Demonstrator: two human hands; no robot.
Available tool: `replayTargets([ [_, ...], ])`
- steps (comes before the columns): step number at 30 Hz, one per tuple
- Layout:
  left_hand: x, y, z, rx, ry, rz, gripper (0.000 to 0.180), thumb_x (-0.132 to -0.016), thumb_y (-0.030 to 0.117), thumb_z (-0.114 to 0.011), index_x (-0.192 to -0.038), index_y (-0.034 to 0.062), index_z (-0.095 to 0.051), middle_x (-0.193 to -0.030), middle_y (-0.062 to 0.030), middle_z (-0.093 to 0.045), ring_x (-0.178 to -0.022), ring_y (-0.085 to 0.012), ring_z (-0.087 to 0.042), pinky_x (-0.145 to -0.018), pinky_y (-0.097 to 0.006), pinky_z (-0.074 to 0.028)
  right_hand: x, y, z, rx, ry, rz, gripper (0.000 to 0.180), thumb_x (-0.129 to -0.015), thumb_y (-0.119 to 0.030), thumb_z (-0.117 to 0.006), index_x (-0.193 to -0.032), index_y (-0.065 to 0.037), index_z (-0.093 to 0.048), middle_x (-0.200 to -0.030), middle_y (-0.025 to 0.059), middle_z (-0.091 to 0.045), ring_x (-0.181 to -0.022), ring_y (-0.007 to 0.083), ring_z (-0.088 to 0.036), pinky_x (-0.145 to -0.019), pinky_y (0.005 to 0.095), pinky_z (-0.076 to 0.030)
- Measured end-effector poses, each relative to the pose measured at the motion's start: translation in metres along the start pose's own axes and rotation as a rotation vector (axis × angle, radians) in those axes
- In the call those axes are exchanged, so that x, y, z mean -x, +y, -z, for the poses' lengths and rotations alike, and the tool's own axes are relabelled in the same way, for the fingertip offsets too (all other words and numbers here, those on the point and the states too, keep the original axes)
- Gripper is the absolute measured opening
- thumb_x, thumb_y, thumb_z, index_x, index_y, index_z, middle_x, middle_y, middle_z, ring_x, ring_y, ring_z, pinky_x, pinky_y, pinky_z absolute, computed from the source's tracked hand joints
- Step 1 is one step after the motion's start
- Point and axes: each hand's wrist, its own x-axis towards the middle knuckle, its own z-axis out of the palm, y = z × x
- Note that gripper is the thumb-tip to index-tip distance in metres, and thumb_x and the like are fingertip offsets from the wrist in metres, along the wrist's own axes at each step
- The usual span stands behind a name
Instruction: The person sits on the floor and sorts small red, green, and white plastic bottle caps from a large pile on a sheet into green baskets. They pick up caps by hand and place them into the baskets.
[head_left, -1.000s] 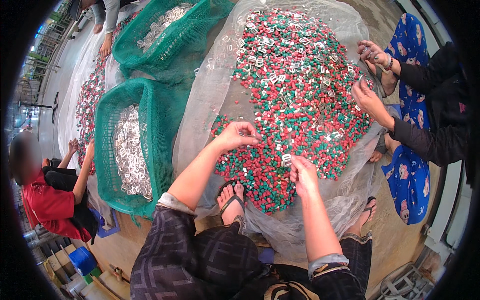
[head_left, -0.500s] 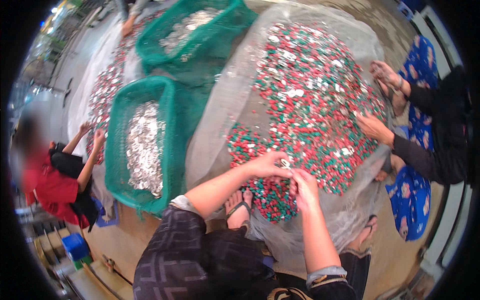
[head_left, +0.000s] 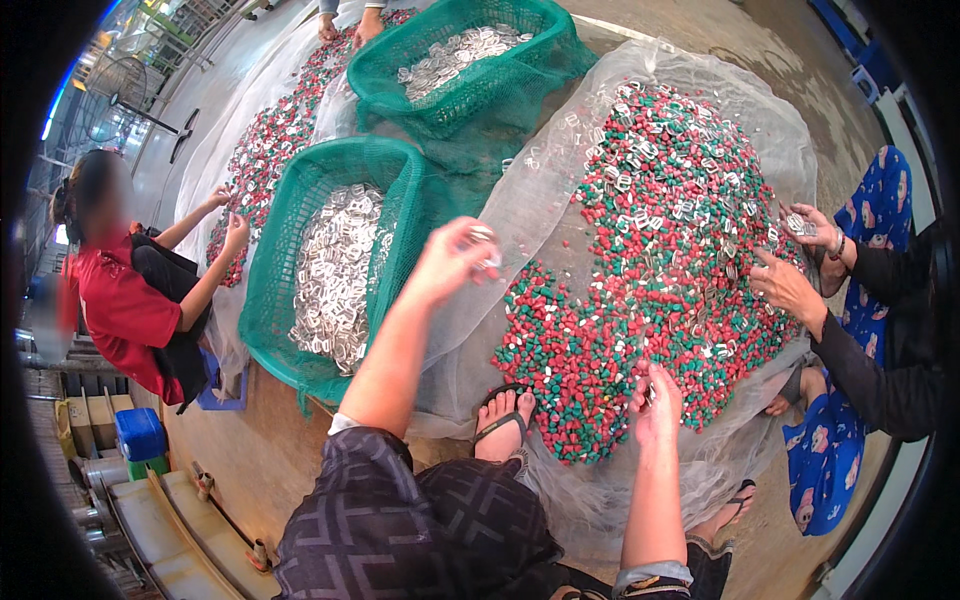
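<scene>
The step in hand appears to be sorting: metal clips are being picked out of a heap of red and green beads [head_left: 640, 290] on a clear mesh sheet [head_left: 560, 170]. The left hand [head_left: 455, 258] is raised over the sheet's left edge, fingers pinched on a few metal clips [head_left: 484, 240], close to the green basket [head_left: 330, 265] of clips. The next move likely calls for carrying them over the basket rim. The right hand [head_left: 657, 402] rests on the heap's near edge, fingers curled; whether it grips anything cannot be told.
</scene>
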Motion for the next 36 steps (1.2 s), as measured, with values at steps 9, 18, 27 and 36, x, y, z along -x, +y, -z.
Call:
replayTargets([
  [9,0.001,0.027,0.034,-0.939,0.479,-0.431,0.043,-0.071,0.015,-0.066,-0.111,0.0041,-0.054,-0.112,-0.0190,-0.054,-0.106,-0.0334,-0.051,-0.090,-0.039,-0.041,0.013,0.006,-0.027,0.042,-0.151,0.015,0.044,-0.094,-0.040,-0.038,-0.116,-0.004,-0.049,-0.066,0.0025,-0.054,-0.041,0.0072,-0.042,-0.034,0.0219,-0.030],
  [18,0.036,-0.018,-0.124,-0.518,-0.870,-0.213,0.024,-0.071,0.020,-0.073,-0.086,0.0041,-0.064,-0.081,-0.0070,-0.062,-0.072,-0.0140,-0.058,-0.065,-0.029,-0.047,0.026,0.019,-0.060,0.030,-0.234,0.030,0.058,-0.091,-0.056,-0.029,-0.130,-0.013,-0.034,-0.080,0.0055,-0.055,-0.043,0.0084,-0.043,-0.034,0.0208,-0.030],
  [27,-0.119,0.073,-0.018,0.113,0.126,-0.224,0.027,-0.078,0.022,-0.067,-0.098,0.0044,-0.061,-0.071,0.0008,-0.058,-0.058,-0.0055,-0.050,-0.052,-0.023,-0.041,0.022,0.007,-0.053,0.040,-0.227,0.048,0.054,-0.094,-0.049,-0.031,-0.125,-0.006,-0.037,-0.076,0.0074,-0.054,-0.046,0.0099,-0.043,-0.039,0.0231,-0.034],
  [36,-0.151,-0.061,-0.025,-0.926,0.139,0.016,0.056,-0.069,0.037,-0.070,-0.109,-0.0002,-0.057,-0.104,-0.0191,-0.061,-0.098,-0.0304,-0.059,-0.086,-0.039,-0.046,0.008,0.018,-0.035,0.136,-0.148,-0.006,0.034,-0.093,-0.033,-0.042,-0.112,-0.005,-0.048,-0.074,0.0064,-0.057,-0.045,0.0073,-0.044,-0.039,0.0207,-0.037],
])
